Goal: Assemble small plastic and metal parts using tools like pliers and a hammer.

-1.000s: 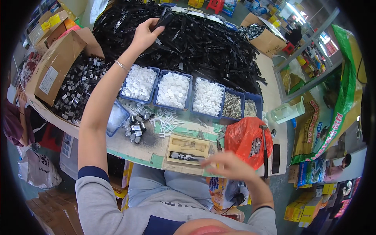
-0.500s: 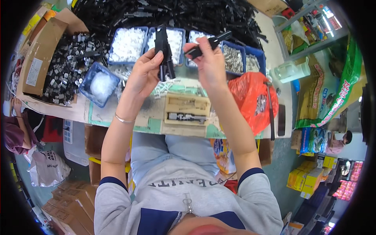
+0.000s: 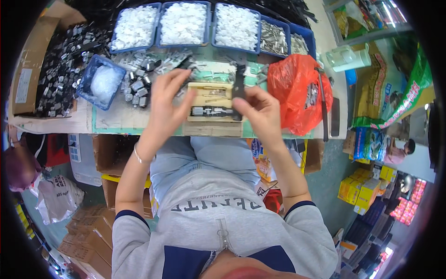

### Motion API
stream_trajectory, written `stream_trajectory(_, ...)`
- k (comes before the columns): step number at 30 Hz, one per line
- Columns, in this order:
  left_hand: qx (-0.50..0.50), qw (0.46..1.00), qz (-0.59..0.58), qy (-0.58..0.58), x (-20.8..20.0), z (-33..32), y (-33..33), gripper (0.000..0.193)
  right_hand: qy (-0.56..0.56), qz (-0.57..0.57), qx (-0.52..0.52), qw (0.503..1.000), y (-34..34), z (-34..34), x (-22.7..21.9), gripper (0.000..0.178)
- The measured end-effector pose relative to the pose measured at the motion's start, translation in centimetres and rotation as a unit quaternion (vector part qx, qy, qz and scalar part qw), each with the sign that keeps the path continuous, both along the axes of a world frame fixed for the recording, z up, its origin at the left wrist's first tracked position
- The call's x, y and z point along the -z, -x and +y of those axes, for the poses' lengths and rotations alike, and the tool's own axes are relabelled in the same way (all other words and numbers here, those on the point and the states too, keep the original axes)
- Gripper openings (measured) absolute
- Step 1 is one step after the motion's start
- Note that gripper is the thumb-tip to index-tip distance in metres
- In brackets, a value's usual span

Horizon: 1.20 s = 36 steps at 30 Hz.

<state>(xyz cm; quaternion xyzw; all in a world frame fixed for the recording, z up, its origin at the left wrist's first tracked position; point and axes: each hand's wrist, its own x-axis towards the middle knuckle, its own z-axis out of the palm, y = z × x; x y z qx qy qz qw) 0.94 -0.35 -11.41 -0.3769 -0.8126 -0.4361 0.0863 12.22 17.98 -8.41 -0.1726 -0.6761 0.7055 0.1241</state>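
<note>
A flat wooden jig (image 3: 211, 93) with a metal piece in its slot lies on the green mat at the table's near edge. My right hand (image 3: 261, 112) grips a black plastic strip (image 3: 239, 83) and holds it upright against the jig's right side. Fingers apart, my left hand (image 3: 168, 100) rests at the jig's left edge with nothing visible in it. Just beyond its fingertips lies a heap of small metal parts (image 3: 139, 81).
Blue trays of white parts (image 3: 183, 23) and metal parts (image 3: 274, 37) line the back. A small blue tray (image 3: 102, 81) and a cardboard box of metal clips (image 3: 55, 69) sit left. A red plastic bag (image 3: 297, 93) and a white jug (image 3: 346, 58) sit right.
Both hands came down from over the trays to the wooden jig. My left hand no longer holds a black strip; my right hand still holds one, now against the jig.
</note>
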Motion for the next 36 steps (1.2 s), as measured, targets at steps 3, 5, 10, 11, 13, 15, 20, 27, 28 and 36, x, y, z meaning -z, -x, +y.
stream_trajectory(3, 0.098, 0.958, -0.220, -0.158, -1.5, 1.2, -4.6, 0.039, -0.199, 0.058, -0.034, 0.978, -1.3, -2.4, -0.2, 0.023)
stream_trajectory(5, 0.064, 0.899, -0.362, -0.238, -0.2, 2.2, -7.0, 0.040, -0.225, 0.065, -0.055, 0.971, -1.7, -3.4, -0.2, 0.025)
stream_trajectory(10, 0.074, 0.854, -0.443, -0.260, 0.8, 1.8, -6.4, 0.033, -0.191, 0.033, -0.143, 0.971, -4.4, -0.8, -2.0, 0.030)
stream_trajectory(11, 0.070, 0.848, -0.449, -0.272, 0.4, 1.4, -6.1, 0.032, -0.234, -0.005, -0.105, 0.966, -5.0, 0.9, -3.6, 0.030)
stream_trajectory(13, 0.045, 0.850, -0.450, -0.271, 0.0, 0.5, -5.0, 0.034, -0.265, 0.004, 0.081, 0.961, -5.4, 5.7, -5.2, 0.022)
stream_trajectory(15, 0.054, 0.809, -0.511, -0.285, -0.5, 0.2, -4.0, 0.039, -0.389, -0.046, 0.253, 0.884, -4.9, 12.7, -4.3, 0.018)
stream_trajectory(20, 0.092, 0.731, -0.614, -0.282, -0.8, -1.2, -2.5, 0.040, -0.566, -0.202, 0.173, 0.781, -4.2, 23.5, 2.0, 0.032)
stream_trajectory(27, 0.104, 0.823, -0.531, -0.175, -0.2, -3.3, -2.9, 0.039, -0.633, -0.194, 0.239, 0.710, -4.4, 25.2, 1.9, 0.039)
stream_trajectory(28, 0.099, 0.859, -0.479, -0.153, -0.3, -3.3, -3.2, 0.038, -0.637, -0.191, 0.271, 0.696, -4.7, 24.6, 1.2, 0.038)
stream_trajectory(36, 0.191, 0.977, -0.095, -0.010, -1.9, 1.1, -6.4, 0.037, -0.583, -0.050, 0.339, 0.736, -8.3, 14.0, -5.2, 0.033)
